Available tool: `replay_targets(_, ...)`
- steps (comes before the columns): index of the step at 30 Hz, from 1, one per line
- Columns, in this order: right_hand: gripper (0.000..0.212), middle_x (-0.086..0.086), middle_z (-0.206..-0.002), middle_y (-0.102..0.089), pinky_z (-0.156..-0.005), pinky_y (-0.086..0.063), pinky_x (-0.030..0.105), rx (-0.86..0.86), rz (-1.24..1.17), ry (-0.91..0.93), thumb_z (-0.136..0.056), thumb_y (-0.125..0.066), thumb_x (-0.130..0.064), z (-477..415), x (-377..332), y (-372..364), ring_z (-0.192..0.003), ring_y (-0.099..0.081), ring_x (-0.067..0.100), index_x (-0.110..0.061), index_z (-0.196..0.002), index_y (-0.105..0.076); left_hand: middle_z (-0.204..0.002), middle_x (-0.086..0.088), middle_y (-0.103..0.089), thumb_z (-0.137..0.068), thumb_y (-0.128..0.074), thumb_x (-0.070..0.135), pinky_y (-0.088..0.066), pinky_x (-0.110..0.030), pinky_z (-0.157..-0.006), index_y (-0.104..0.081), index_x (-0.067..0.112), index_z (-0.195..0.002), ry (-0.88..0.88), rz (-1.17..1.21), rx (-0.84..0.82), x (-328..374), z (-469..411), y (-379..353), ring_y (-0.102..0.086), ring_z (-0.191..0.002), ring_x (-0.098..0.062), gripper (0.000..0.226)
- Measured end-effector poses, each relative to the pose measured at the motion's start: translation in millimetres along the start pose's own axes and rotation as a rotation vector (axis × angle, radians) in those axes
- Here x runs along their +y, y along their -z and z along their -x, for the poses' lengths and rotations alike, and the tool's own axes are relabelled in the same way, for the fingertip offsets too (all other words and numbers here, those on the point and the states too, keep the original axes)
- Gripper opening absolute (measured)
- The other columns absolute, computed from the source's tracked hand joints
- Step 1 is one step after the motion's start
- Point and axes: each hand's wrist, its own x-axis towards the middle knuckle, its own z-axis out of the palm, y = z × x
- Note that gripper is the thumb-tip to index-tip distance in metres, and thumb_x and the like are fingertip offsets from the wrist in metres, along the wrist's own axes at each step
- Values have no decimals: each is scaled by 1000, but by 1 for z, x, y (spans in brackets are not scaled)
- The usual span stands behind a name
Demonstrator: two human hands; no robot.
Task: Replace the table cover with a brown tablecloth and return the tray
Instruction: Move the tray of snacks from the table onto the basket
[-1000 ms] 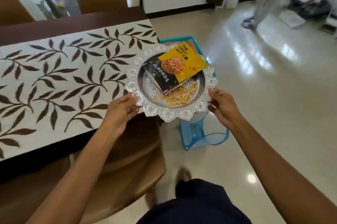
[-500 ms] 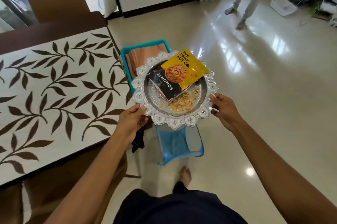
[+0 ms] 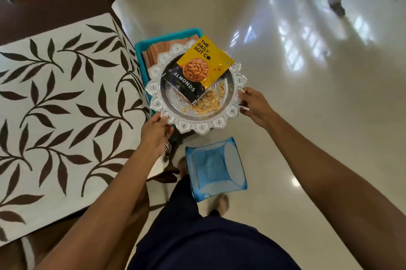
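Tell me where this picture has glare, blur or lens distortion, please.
Head view: strong window glare lies on the glossy floor at the upper right. The feet of a second person there are motion-blurred. The edge of the leaf-patterned table cover looks curved, probably from the wide lens. The almond packet on the silver tray is sharp and readable.

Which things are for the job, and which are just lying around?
For the job: silver tray, held by left hand and right hand; leaf-print table cover; folded brown cloth in teal basket.
Just lying about: almond packet, loose nuts, blue mesh basket.
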Motion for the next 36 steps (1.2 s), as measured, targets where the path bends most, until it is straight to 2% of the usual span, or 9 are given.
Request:
replay_targets(6, 20, -7, -73, -55, -62, -45, 23, 34, 4, -147, -104, -55, -22, -78, 1, -32, -65, -52, 7, -26, -85, -59, -104, -3, -67, -102, -44, 2, -48, -19, -59, -64, 17, -123, 118, -45, 108, 5, -76, -16, -56, -74, -9, 33)
replay_targets(16, 5, -2, -85, -56, -68, -44, 25, 122, 28, -330, -101, -59, -26, -141, 52, -51, -74, -54, 10, -28, -101, -64, -118, 1, -69, -95, -33, 4, -36, -26, -56, -60, 30, -134, 281, -147, 269, -7, -157, -18, -48, -85, -17, 54)
replay_targets(20, 8, -6, -82, -60, -69, -42, 25, 118, 56, -340, -102, -57, -29, -141, 64, -57, -72, -58, 8, -29, -102, -65, -126, -2, -66, -98, -33, 2, -41, -28, -66, -62, 22, -128, 285, -124, 276, -10, -159, -18, -54, -93, -15, 46)
replay_targets(23, 11, -4, -84, -61, -67, -43, 25, 131, 111, -322, -102, -57, -29, -143, 64, -56, -72, -60, 8, -23, -109, -65, -142, -11, -53, -104, -28, 6, -43, -32, -80, -47, 12, -142, 280, -111, 241, -7, -158, -24, -49, -103, -19, 43)
replay_targets(27, 10, -4, -84, -63, -62, -45, 22, 158, 181, -328, -99, -62, -33, -141, 59, -54, -73, -61, 8, -24, -97, -66, -123, -9, -57, -99, -40, 4, -46, -31, -78, -51, 9, -129, 234, -85, 330, -1, -152, -32, -53, -92, -18, 33)
replay_targets(29, 13, -4, -83, -63, -64, -46, 23, 168, 208, -336, -99, -62, -35, -138, 59, -53, -74, -60, 9, -25, -91, -65, -123, -3, -59, -91, -50, 7, -51, -30, -82, -51, 12, -131, 174, -101, 302, 2, -148, -32, -59, -104, -19, 40)
replay_targets(32, 13, -1, -84, -64, -64, -45, 24, 173, 254, -332, -99, -62, -33, -136, 62, -54, -70, -59, 9, -23, -90, -64, -145, 0, -49, -85, -63, 22, -43, -39, -107, -37, 20, -150, 63, -337, 157, 13, -132, -34, -50, -128, -21, 71)
replay_targets(34, 10, 1, -83, -64, -60, -44, 23, 169, 285, -315, -98, -62, -30, -130, 64, -55, -65, -56, 9, -20, -99, -63, -139, 6, -50, -93, -61, 23, -41, -31, -100, -42, 21, -148, 11, -463, 65, 25, -110, -32, -50, -122, -15, 58)
replay_targets(36, 11, 3, -80, -64, -57, -42, 23, 183, 336, -318, -96, -63, -28, -122, 67, -55, -62, -55, 11, -18, -101, -63, -123, 6, -63, -98, -57, 19, -46, -29, -90, -61, 21, -129, -60, -521, -61, 35, -88, -21, -59, -113, -13, 31)
